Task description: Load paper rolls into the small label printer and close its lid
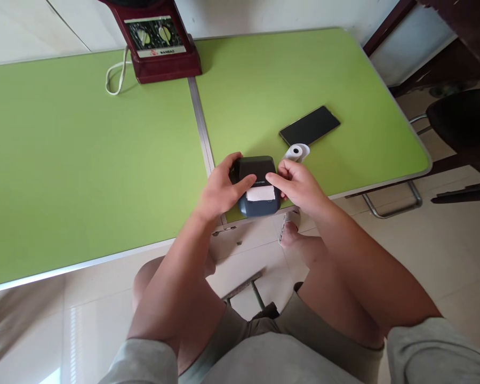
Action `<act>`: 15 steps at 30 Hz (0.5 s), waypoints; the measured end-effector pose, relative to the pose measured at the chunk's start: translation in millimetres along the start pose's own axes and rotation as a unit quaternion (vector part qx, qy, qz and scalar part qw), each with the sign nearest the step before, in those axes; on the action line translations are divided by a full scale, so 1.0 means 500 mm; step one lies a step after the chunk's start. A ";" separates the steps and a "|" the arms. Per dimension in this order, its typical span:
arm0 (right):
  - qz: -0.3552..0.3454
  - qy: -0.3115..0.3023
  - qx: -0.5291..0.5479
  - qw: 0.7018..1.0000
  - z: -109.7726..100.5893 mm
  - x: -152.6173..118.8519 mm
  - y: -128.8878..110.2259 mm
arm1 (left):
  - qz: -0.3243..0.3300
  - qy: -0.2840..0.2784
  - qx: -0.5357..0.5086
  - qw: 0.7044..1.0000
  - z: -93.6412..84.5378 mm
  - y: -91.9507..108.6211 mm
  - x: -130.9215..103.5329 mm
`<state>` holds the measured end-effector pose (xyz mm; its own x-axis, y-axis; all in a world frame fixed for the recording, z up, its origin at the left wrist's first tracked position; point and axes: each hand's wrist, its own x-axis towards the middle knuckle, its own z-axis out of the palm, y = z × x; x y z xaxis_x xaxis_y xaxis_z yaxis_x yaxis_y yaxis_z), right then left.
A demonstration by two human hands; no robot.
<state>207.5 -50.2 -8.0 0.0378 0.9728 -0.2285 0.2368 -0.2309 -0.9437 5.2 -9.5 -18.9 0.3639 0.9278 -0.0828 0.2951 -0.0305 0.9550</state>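
A small dark portable receipt printer [260, 207] sits at the front edge of the green table, a strip of white paper [261, 193] showing across its front. My left hand [223, 189] grips its left side, the thumb resting on the lid. On the other side my right hand [298, 184] has its thumb on the lid's right edge and its fingers curled by the printer's side, partly hidden. Just beyond my right hand stands a roll of white paper [300, 151], a loose end curling off it. A black smartphone [310, 126] lies behind the roll.
The green table [84, 160] has a metal seam [200, 120] running across it. At the back stands a dark red appliance [168, 66] with two dials and a white cord [121, 74]. A black chair [464, 120] is off the table's right end.
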 end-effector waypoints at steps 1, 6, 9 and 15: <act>0.002 -0.009 0.000 1.000 -0.002 0.001 -0.003 | -0.008 -0.006 -0.012 1.000 -0.001 0.000 0.005; -0.013 -0.036 -0.018 0.999 -0.002 -0.001 -0.006 | -0.016 -0.006 -0.032 0.999 0.000 -0.010 0.017; -0.021 -0.010 -0.043 0.999 0.002 -0.005 0.001 | -0.002 0.006 -0.021 1.000 0.003 -0.014 0.002; -0.008 -0.018 -0.023 1.000 -0.006 -0.008 0.016 | 0.075 0.067 0.143 0.985 0.009 -0.013 -0.073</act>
<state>212.3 -55.9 -13.8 -0.0020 0.9747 -0.2233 0.2810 -0.2138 -0.9356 -6.0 -45.0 -23.5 0.3087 0.9449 0.1093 0.4898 -0.2564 0.8333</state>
